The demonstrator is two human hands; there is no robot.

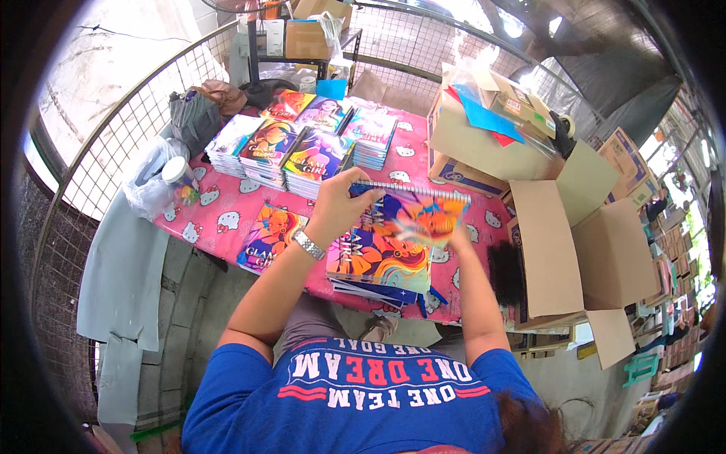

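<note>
A colourful spiral notebook (423,216) is raised over the table, its wire binding along the far edge and its cover smeared by motion. My left hand (344,203) pinches it by the upper left corner, at the binding. At its right edge is my right hand (459,237), closed on it, with the fingers partly hidden behind the pages. Right below lies a stack of similar notebooks (378,261), some of the lower ones turned askew. A single notebook (271,236) rests left of my left wrist. Something blue and thin (432,301) lies by the stack's lower right corner.
Several notebook stacks (314,155) stand at the table's far side. A plastic jar (180,180) and bags (193,117) sit on the left. Open cardboard boxes (544,257) crowd the right edge. The table has a pink patterned cover (227,198); wire mesh fencing (136,113) runs behind.
</note>
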